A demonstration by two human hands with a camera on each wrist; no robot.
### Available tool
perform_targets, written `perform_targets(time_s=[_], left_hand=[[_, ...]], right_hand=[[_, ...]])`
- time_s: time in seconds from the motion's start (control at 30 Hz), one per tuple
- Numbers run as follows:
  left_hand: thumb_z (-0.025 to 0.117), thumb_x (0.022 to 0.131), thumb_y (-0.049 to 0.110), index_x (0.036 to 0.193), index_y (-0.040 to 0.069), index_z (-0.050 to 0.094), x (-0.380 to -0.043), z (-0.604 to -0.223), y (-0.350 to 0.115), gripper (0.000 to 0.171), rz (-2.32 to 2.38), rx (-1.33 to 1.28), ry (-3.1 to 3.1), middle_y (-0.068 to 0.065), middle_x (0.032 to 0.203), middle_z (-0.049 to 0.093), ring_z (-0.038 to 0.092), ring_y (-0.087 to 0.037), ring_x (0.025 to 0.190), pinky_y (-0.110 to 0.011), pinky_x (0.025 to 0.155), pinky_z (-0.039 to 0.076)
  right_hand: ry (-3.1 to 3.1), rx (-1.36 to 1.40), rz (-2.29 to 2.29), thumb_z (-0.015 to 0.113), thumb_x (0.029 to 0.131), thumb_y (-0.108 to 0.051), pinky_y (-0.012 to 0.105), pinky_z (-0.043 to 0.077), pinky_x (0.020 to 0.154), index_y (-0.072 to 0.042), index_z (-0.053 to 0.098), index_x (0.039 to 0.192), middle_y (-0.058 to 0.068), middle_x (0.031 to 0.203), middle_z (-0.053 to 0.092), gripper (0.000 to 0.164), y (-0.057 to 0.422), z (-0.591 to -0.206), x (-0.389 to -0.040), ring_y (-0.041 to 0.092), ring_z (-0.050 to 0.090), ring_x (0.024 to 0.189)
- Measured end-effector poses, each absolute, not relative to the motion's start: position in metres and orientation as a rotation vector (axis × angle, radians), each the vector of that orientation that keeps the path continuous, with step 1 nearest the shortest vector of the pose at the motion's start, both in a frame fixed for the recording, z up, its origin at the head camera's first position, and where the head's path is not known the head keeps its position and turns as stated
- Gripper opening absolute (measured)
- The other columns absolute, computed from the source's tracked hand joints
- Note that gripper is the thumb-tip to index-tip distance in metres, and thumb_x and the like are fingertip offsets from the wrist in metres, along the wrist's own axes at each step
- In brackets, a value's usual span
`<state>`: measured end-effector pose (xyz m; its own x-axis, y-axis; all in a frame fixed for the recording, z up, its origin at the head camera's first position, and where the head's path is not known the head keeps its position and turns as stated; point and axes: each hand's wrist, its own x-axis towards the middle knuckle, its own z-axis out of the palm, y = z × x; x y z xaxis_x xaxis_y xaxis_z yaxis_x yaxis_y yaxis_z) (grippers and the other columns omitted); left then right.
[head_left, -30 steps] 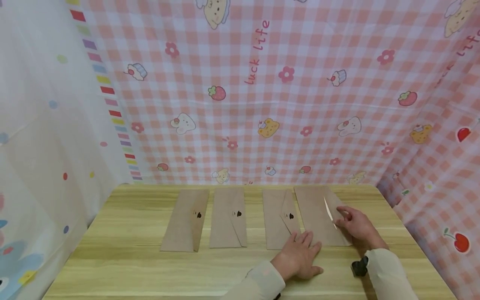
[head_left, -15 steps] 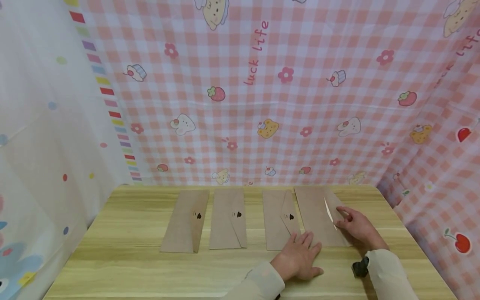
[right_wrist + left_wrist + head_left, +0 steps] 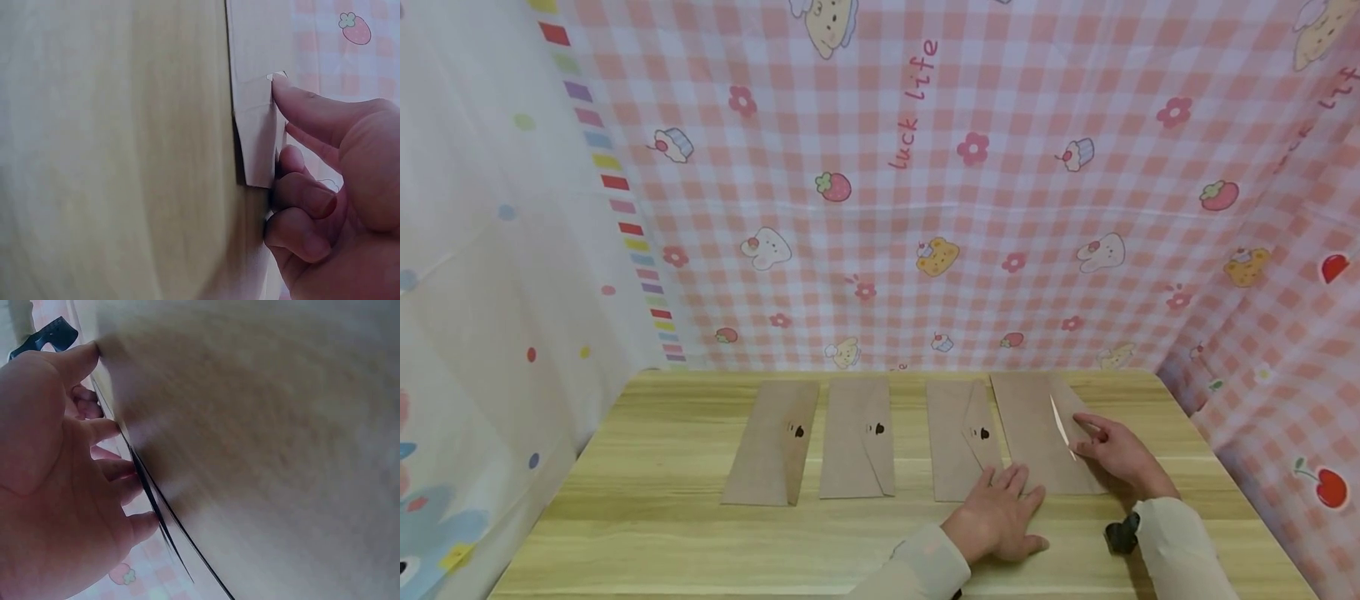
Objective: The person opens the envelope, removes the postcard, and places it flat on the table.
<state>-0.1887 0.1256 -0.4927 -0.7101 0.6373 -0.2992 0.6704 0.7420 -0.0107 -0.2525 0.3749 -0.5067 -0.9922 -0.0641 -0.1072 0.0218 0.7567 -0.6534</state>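
Several brown paper envelopes lie in a row in the head view. My left hand (image 3: 997, 512) rests with fingers spread, its fingertips over the lower right corner of the third envelope (image 3: 950, 437) and the thumb on the table. At the far right lies an envelope (image 3: 1026, 433) with its flap (image 3: 1071, 404) out to the right and a white sliver (image 3: 1060, 425) along the crease. My right hand (image 3: 1120, 454) has thumb and forefinger at that flap, the other fingers curled under. In the right wrist view the thumb (image 3: 312, 109) meets the flap's edge, and the flap stands slightly raised.
Two envelopes with dark printed marks, the leftmost (image 3: 760, 450) and the second (image 3: 846, 442), lie on the left part of the wooden table (image 3: 647, 533). A pink checked cloth (image 3: 865, 225) hangs behind the table. A black wrist device (image 3: 1122, 533) sits below the right hand.
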Motion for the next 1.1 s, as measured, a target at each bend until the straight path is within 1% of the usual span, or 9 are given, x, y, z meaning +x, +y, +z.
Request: perform_targets(time_s=[0.1,0.2,0.43,0.53,0.67,0.73,0.9,1.1], left_hand=[[0.037,0.096,0.069,0.156,0.042,0.023,-0.1885,-0.4927,0.1255,0.068,-0.178,1.022,2.671,0.011,0.164,0.015,0.013,-0.005,0.150,-0.033,0.121,0.019],[0.037,0.095,0.069,0.156,0.042,0.023,-0.1885,-0.4940,0.1264,0.068,-0.178,1.024,2.672,0.012,0.164,0.015,0.013,-0.005,0.150,-0.033,0.121,0.019],[0.038,0.096,0.069,0.156,0.042,0.023,-0.1891,-0.4952,0.1273,0.068,-0.172,1.023,2.668,0.011,0.164,0.015,0.013,-0.005,0.151,-0.033,0.121,0.019],[0.037,0.096,0.069,0.156,0.042,0.022,-0.1895,-0.4953,0.1275,0.068,-0.176,1.021,2.666,0.011,0.165,0.014,0.013,-0.005,0.151,-0.033,0.121,0.019],[0.037,0.096,0.069,0.156,0.042,0.020,-0.1901,-0.4946,0.1276,0.068,-0.183,1.015,2.660,0.011,0.165,0.013,0.012,-0.005,0.151,-0.033,0.121,0.018],[0.037,0.096,0.069,0.156,0.043,0.019,-0.1904,-0.4943,0.1276,0.068,-0.177,1.012,2.656,0.011,0.165,0.012,0.011,-0.005,0.151,-0.033,0.121,0.018],[0.038,0.096,0.069,0.156,0.043,0.019,-0.1906,-0.4948,0.1274,0.068,-0.156,1.013,2.649,0.010,0.165,0.012,0.011,-0.005,0.151,-0.033,0.121,0.017],[0.038,0.096,0.069,0.156,0.044,0.019,-0.1909,-0.4959,0.1275,0.068,-0.160,1.010,2.649,0.011,0.165,0.013,0.011,-0.005,0.151,-0.033,0.121,0.017]], right_hand=[[2.816,0.003,-1.065,0.067,0.094,-0.017,0.034,0.035,0.069,0.006,0.045,0.143,0.006,0.079,0.045,0.059,0.3734,-0.5056,-0.2529,0.021,0.043,0.074],[2.804,0.040,-1.068,0.068,0.094,-0.020,0.033,0.035,0.068,0.005,0.044,0.144,0.007,0.080,0.046,0.061,0.3743,-0.5057,-0.2526,0.021,0.044,0.074],[2.778,0.064,-1.063,0.067,0.095,-0.024,0.034,0.037,0.072,0.004,0.042,0.146,0.010,0.088,0.049,0.064,0.3752,-0.5047,-0.2527,0.023,0.046,0.081],[2.771,0.066,-1.070,0.067,0.094,-0.021,0.033,0.037,0.072,0.005,0.041,0.146,0.010,0.086,0.047,0.064,0.3740,-0.5033,-0.2541,0.024,0.046,0.080],[2.768,0.064,-1.095,0.068,0.092,-0.017,0.032,0.036,0.067,0.006,0.041,0.145,0.007,0.078,0.042,0.064,0.3720,-0.5011,-0.2543,0.021,0.042,0.072],[2.771,0.055,-1.092,0.068,0.092,-0.016,0.032,0.036,0.067,0.006,0.040,0.145,0.006,0.077,0.041,0.064,0.3714,-0.5001,-0.2534,0.021,0.042,0.071],[2.765,0.023,-1.088,0.066,0.094,-0.017,0.033,0.037,0.070,0.006,0.039,0.147,0.007,0.079,0.042,0.063,0.3725,-0.5005,-0.2508,0.021,0.043,0.074],[2.780,-0.018,-1.090,0.066,0.093,-0.014,0.033,0.037,0.070,0.007,0.038,0.147,0.004,0.074,0.039,0.064,0.3736,-0.5034,-0.2512,0.020,0.041,0.070]])
